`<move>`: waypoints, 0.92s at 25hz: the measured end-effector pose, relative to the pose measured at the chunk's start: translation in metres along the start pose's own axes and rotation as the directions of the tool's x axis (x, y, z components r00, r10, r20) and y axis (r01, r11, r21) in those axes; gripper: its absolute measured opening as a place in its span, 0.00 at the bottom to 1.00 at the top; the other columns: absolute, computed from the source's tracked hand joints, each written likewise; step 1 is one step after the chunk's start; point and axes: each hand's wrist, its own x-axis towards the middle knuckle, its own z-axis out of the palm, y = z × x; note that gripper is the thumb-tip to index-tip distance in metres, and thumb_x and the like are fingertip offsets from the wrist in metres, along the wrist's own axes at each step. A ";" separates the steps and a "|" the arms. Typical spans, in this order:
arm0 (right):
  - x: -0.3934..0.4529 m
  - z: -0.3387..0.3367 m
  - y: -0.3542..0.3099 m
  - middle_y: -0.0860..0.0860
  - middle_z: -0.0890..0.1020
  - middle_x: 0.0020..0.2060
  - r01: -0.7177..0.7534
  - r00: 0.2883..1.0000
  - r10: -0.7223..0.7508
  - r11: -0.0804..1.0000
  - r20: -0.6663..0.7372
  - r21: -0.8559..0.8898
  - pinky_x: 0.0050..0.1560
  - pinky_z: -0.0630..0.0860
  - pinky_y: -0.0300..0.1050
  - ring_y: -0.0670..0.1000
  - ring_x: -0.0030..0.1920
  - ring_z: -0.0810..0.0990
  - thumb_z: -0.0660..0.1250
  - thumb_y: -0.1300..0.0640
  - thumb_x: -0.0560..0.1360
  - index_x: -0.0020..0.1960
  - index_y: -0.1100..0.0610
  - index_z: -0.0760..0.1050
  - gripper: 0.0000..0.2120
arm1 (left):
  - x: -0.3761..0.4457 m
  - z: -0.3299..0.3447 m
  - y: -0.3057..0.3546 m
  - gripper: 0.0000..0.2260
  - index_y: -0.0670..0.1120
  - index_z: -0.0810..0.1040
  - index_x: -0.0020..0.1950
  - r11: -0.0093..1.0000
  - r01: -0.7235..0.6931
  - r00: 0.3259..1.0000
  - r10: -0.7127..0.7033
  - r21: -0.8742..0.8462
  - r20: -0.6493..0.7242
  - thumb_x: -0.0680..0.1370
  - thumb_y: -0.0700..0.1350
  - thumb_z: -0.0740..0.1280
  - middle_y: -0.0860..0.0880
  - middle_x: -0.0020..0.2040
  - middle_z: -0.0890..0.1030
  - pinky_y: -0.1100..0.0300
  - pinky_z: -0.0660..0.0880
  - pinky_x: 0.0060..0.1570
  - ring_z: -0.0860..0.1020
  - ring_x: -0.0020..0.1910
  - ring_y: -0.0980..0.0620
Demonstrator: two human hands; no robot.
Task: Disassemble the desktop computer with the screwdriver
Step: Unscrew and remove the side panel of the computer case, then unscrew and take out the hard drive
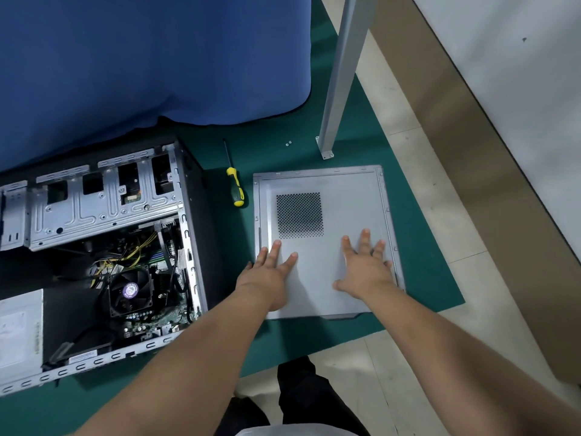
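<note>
We are looking down at a green mat (421, 247) on the floor, where the grey side panel (345, 196) of the desktop computer is lying flat, inner face up, its square vent grille (299, 215) towards the far side. Our left hand (270, 275) is resting palm-down on the panel's near left part, fingers straight and spread, with the outer fingers reaching over the panel's left edge. Our right hand (366, 265) is pressing flat on the near right part, fingers splayed wide (the little finger is lying close to the right rim). Neither hand is curling round anything.

The computer case (103, 247) is lying open on its side to the left of the panel, well apart from it, showing us the drive cage, yellow wiring and a black fan (130, 291). The yellow-and-black screwdriver (235, 190) is lying on the mat between case and panel, just beside the panel's far left corner, tip pointing away. Two small screws (288, 143) are sitting near a grey metal leg (342, 77). A blue cloth (141, 58) is hanging behind the case.
</note>
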 end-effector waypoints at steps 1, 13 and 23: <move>0.000 -0.001 -0.002 0.58 0.28 0.79 -0.006 1.000 0.006 1.000 0.014 -0.002 0.77 0.55 0.71 0.70 0.79 0.33 0.73 0.42 0.75 0.83 0.47 0.35 0.55 | -0.001 -0.002 0.000 0.45 0.65 0.35 0.81 1.000 0.004 1.000 -0.004 0.004 0.022 0.76 0.35 0.56 0.53 0.80 0.26 0.42 0.47 0.81 0.34 0.82 0.47; -0.028 -0.036 -0.044 0.52 0.66 0.78 0.071 0.997 -0.057 0.941 -0.050 0.330 0.72 0.68 0.45 0.55 0.74 0.69 0.67 0.41 0.79 0.79 0.55 0.65 0.33 | -0.101 -0.036 -0.106 0.17 0.51 0.78 0.68 0.906 -0.408 0.558 0.148 -0.115 -0.816 0.80 0.45 0.60 0.51 0.62 0.82 0.48 0.78 0.61 0.79 0.61 0.48; -0.075 -0.045 -0.307 0.62 0.69 0.73 0.243 0.965 -0.185 0.896 -0.184 0.372 0.48 0.75 0.49 0.61 0.61 0.78 0.61 0.63 0.79 0.82 0.57 0.39 0.40 | -0.114 -0.057 -0.322 0.53 0.72 0.41 0.79 0.996 0.085 0.818 -0.059 0.019 -0.573 0.73 0.25 0.60 0.55 0.84 0.40 0.31 0.48 0.77 0.42 0.83 0.37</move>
